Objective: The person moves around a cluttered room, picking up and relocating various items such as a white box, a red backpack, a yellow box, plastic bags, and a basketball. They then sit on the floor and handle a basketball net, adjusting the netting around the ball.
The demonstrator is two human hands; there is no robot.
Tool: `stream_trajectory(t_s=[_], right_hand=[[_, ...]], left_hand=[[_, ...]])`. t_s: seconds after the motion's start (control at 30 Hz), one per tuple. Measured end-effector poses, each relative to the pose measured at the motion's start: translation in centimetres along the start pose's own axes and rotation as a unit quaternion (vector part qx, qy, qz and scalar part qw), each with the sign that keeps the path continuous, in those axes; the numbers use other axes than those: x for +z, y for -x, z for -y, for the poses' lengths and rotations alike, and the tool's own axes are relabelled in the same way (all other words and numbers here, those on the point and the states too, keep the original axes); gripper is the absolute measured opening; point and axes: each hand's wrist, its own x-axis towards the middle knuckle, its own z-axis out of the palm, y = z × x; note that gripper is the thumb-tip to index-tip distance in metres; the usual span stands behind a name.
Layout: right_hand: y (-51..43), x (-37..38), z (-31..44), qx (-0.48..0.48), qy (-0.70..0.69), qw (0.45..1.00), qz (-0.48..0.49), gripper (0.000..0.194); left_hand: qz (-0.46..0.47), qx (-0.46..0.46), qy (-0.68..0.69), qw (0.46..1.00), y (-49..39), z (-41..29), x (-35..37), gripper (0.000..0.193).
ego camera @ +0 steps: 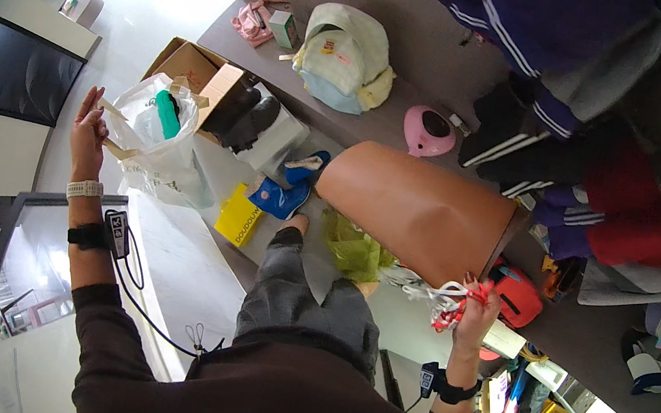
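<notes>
At the left, my left hand [90, 131] grips the pale handle of a white plastic bag [160, 173]. The bag's mouth gapes, and a green item [168, 113] shows inside it. On the right, my right hand [477, 315] is closed around a bundle of red and white cords [449, 304]. Next to that hand lies a brown leather-like cushion or seat [419, 209]. A crumpled yellow-green plastic bag [353, 247] is on the floor by my feet, partly under the brown seat's edge. Whether the cords belong to a bag below cannot be made out.
An open cardboard box [186, 65], black boots [246, 119], blue boots [279, 196] and a yellow box [239, 215] stand ahead. The grey bench [417, 89] bears a pale backpack [347, 57] and a pink mask-shaped item [428, 131]. Clothes [650, 196] hang at right. A framed mirror [3, 255] is at left.
</notes>
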Motion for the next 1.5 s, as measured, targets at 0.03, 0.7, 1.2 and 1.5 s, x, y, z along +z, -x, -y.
stream_trajectory(t_s=[0.03,0.7,1.2,1.5], right_hand=[[-0.1,1.8,0.2,0.009,-0.015,1.0,0.0,0.017],[-5.8,34.3,11.5,-0.006,0.009,0.994,0.109,0.015],[-8.6,64.3,16.7,-0.094,-0.061,0.932,0.345,0.012],[-1.1,68.0,5.3,0.083,0.069,0.872,0.478,0.014]], left_hand=[[-0.008,-0.004,0.005,1.0,-1.8,0.1,-0.7,0.05],[-0.014,0.05,-0.144,0.988,-30.7,9.7,-11.4,0.055],[0.165,-0.309,0.073,0.934,-4.1,23.5,-11.0,0.036],[0.098,-0.37,0.077,0.921,2.8,23.9,-15.4,0.037]])
